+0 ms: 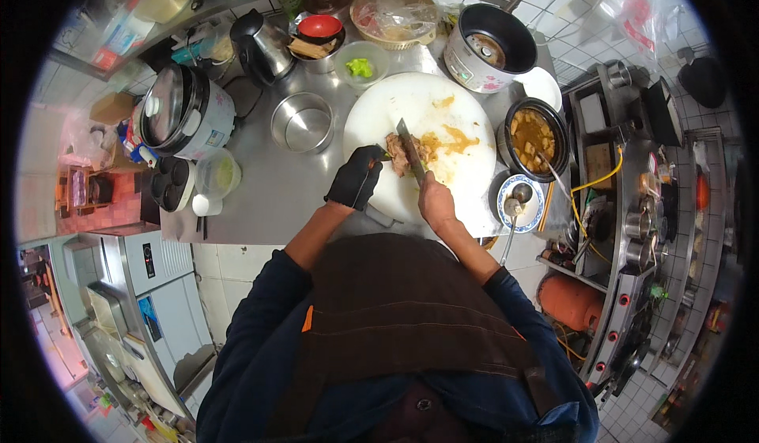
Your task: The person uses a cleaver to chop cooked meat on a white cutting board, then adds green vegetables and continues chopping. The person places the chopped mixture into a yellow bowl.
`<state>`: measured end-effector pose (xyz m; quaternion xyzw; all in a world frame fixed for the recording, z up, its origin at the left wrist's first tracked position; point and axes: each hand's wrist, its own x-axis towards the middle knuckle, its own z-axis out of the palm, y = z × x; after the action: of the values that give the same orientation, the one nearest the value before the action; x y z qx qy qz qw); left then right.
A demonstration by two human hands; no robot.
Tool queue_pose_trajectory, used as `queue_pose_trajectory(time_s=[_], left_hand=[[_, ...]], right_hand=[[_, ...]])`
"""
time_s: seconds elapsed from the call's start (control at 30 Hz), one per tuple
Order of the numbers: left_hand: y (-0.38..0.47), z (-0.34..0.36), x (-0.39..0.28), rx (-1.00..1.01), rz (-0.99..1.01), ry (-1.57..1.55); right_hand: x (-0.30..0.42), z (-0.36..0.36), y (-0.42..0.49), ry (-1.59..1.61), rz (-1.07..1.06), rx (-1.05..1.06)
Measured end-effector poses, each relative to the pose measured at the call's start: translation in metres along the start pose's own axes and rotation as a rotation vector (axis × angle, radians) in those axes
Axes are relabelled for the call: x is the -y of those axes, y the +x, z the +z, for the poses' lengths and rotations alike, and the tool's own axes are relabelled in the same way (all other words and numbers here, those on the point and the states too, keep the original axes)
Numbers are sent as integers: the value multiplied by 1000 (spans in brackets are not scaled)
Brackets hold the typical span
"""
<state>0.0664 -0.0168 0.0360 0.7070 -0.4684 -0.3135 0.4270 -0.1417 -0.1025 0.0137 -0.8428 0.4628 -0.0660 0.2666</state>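
A round white cutting board (373,102) lies before me with a small heap of chopped cooked meat (396,153) on it. My right hand (437,203) grips a kitchen cleaver (410,146), its blade set across the heap. In a black fingerless-style glove, my left hand (357,177) rests at the heap's left side with curled fingers; whether it pinches anything is hidden. Brown sauce (456,140) is smeared over the board right of the meat. Bits of green show by the left fingertips and under the blade.
Left of the board stands a steel bowl (302,122); behind it, a plastic bowl (379,66) holds green pieces. A black pot of stew (533,137) and a blue-rimmed plate with ladles (536,214) flank the right. Rice cookers (459,69) and an electric kettle (278,57) stand farther back.
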Motion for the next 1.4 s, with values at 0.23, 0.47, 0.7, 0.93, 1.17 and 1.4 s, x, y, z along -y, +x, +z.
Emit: queue_pose_trajectory(time_s=[0.23,0.47,0.7,0.93,1.17,1.4], left_hand=[[-3,9,7,-109,101,75],[-6,13,10,-108,179,115],[-13,3,3,-112,173,100],[-11,3,-3,-108,293,110],[-12,10,3,-152,310,159],[-13,10,5,-186,249,163]], right_hand=[[12,9,-2,-16,1,-6],[6,23,3,-27,4,32],[-26,19,-42,1024,710,-100],[6,27,-14,553,375,-113],[13,4,-4,152,90,-113],[15,1,-3,83,16,-135]])
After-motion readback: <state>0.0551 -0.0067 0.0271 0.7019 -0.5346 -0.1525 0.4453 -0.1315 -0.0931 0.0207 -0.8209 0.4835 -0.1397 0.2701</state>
